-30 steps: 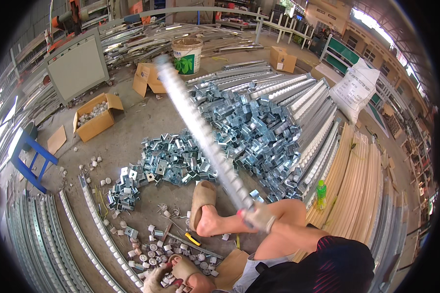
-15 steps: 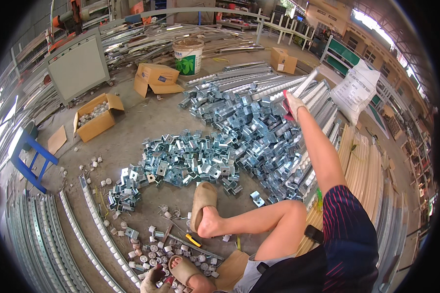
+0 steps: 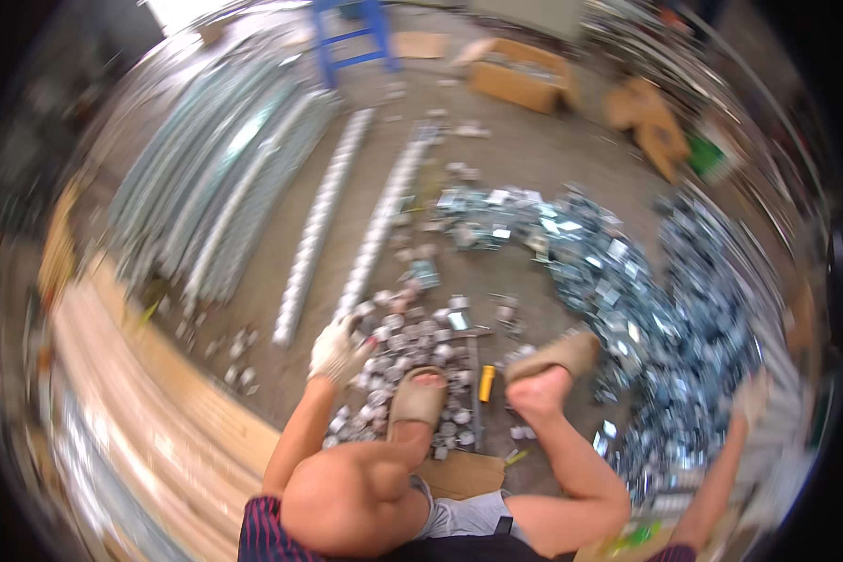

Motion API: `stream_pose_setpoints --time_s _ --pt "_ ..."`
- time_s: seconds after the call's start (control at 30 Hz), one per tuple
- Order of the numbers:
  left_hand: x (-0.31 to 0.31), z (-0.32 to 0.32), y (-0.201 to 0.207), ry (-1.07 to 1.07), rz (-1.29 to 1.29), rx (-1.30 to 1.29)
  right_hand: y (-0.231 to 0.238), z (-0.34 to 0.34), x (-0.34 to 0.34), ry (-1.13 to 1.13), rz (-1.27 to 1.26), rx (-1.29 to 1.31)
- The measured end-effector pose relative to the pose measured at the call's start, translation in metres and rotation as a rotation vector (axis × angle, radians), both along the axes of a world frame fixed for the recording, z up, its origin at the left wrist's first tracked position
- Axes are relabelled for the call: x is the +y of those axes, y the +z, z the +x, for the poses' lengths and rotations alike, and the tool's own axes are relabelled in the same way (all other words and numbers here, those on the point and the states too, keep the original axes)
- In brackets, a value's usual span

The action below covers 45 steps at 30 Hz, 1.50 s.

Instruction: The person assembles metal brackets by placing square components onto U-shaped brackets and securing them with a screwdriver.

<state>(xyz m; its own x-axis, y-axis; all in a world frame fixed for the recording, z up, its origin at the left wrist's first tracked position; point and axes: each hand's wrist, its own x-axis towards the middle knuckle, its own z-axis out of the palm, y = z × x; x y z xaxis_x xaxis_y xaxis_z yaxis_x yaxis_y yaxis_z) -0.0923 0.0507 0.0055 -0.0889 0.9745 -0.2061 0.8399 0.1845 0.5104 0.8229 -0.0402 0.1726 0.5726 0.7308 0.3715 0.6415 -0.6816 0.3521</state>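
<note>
My left hand (image 3: 340, 350), in a whitish work glove, hovers at the near end of a rail lined with white rollers (image 3: 382, 225), beside a heap of small whitish plastic wheels (image 3: 407, 342). Its fingers look parted, and I see nothing held between them. Far to the right, my right hand (image 3: 751, 398), also gloved, is over the edge of the heap of bluish metal brackets (image 3: 688, 323), near long metal rails. Motion smears its fingers, so their grip is unclear. A yellow-handled screwdriver (image 3: 486, 383) lies between my sandalled feet.
Another roller rail (image 3: 323, 225) lies parallel on the left, with stacked metal channels (image 3: 225, 169) beyond. Long wood-coloured strips (image 3: 159, 365) run along my left. A blue stool (image 3: 354, 42) and an open carton (image 3: 520, 77) of small parts stand at the back.
The view has swung left, so the floor items appear shifted right. My left hand has come up from the lower edge to the rail's end. My right hand remains near the brackets and rails.
</note>
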Motion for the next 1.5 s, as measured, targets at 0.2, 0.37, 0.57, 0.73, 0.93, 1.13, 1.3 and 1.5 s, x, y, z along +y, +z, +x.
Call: stream_pose_setpoints --time_s 0.2,0.37,0.57,0.73,0.93,1.13,1.3,1.5 --pt "-0.014 -0.074 -0.064 0.505 -0.079 0.391 -0.021 0.001 -0.024 0.173 0.188 0.028" --pt "-0.033 -0.158 -0.114 0.723 -0.127 0.446 -0.036 -0.066 -0.027 0.221 0.373 -0.013" --pt "0.027 -0.11 -0.115 0.448 -0.432 0.418 -0.069 -0.018 -0.189 -0.124 0.433 -0.283" --pt "0.019 -0.248 -0.128 0.523 -0.379 -0.5 -0.134 -0.136 -0.134 -0.402 0.792 0.19" --pt "0.019 -0.177 -0.135 0.373 -0.086 -0.708 -0.096 -0.221 -0.184 -0.375 0.965 0.098" --pt "-0.079 -0.139 -0.11 0.405 -0.133 -0.59 -0.132 -0.399 -0.096 0.35 0.885 0.465" --pt "-0.17 -0.053 -0.08 0.364 -0.41 -0.645 -0.158 -0.503 -0.009 0.458 0.613 1.611" --pt "-0.242 -0.028 -0.044 0.325 -0.606 -0.678 -0.16 -0.612 0.152 0.325 0.825 3.046"
